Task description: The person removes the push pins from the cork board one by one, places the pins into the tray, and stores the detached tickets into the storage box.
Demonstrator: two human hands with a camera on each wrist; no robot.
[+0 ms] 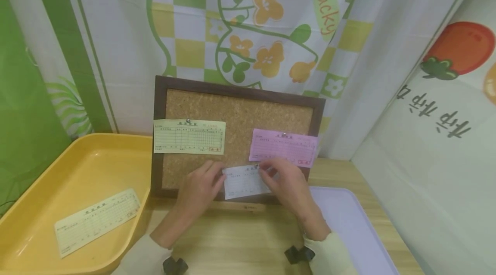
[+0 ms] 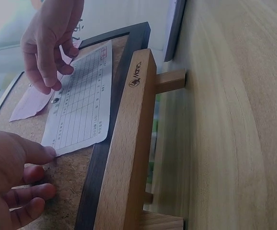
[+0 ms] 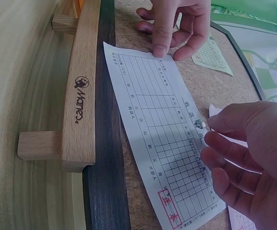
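Note:
A white printed slip lies against the lower part of a framed cork board, a silver push pin at its upper edge. With the thumb, my left hand touches the slip's upper left corner; its other fingers are bent loosely over the cork. My right hand is beside the pin, thumb and fingertips close to it but not visibly closed around it. Above are a pinned yellow slip at left and a pinned pink slip at right.
A yellow tray at left holds another pale yellow slip. To the right a lavender tray lies on the wooden table. The board leans on a wooden easel stand, with a patterned curtain behind.

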